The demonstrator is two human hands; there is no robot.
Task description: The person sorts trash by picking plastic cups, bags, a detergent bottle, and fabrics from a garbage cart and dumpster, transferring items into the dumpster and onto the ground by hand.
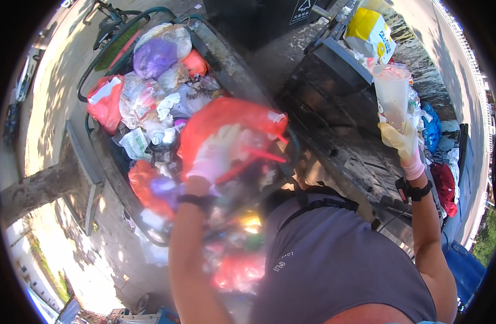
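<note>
Your right hand (401, 141) is wrapping the plastic cup (391, 92), right of the red bag (232, 112); your left hand (218, 153) is overlapping that bag, grip unclear; best be keeping the cup upright.

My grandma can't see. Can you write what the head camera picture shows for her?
A person's gloved right hand holds a see-through plastic cup, while the blurred gloved left hand is at a red plastic bag. Bagged rubbish is heaped toward the left.

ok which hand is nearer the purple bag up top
Left. In view, the left hand is below and right of the purple bag; the right hand, holding a cup, is much farther right.
</note>
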